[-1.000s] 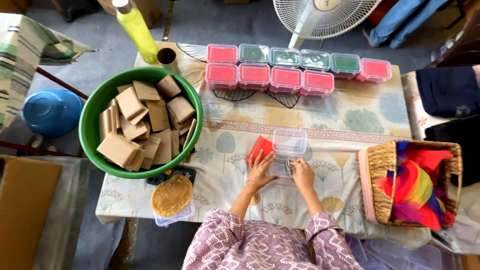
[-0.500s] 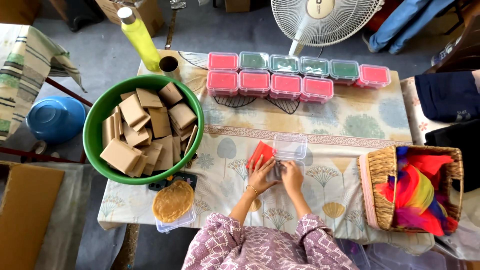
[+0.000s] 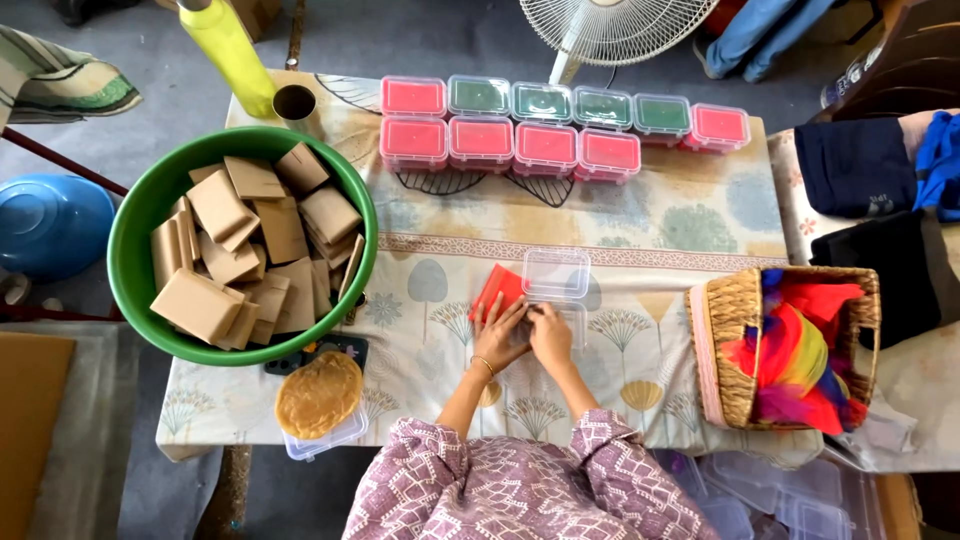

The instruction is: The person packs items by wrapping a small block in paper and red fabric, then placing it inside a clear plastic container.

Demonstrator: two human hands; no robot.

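Box (image 3: 556,274), clear plastic and empty, sits on the table (image 3: 660,215) just past the hands, at about twelve o'clock from them. That's the only view I've got, the head camera looking straight down, so everything comes from there.

Both hands meet just below the box. Left hand (image 3: 503,335) lies half spread, fingers on the red sheet (image 3: 497,289) that pokes out at eleven o'clock, pinning it flat, I'd judge. Right hand (image 3: 551,338) is curled, fingertips pressed down on something clear by the box's near edge; whether it grips a lid I cannot tell.

Up at twelve o'clock, two rows of closed boxes (image 3: 545,125) with red or green fills are lined edge to edge, stacked out of the way like finished work. At nine o'clock a green bowl (image 3: 140,215) is heaped with brown paper packets (image 3: 245,245), within easy reach of the left arm. Below it, at seven o'clock, a tan round disc (image 3: 318,393) rests on another clear tub.

At three o'clock a woven basket (image 3: 722,340) holds bright cloth (image 3: 795,360). A yellow bottle (image 3: 228,45) stands at the far left corner. No readable label on any package from here.
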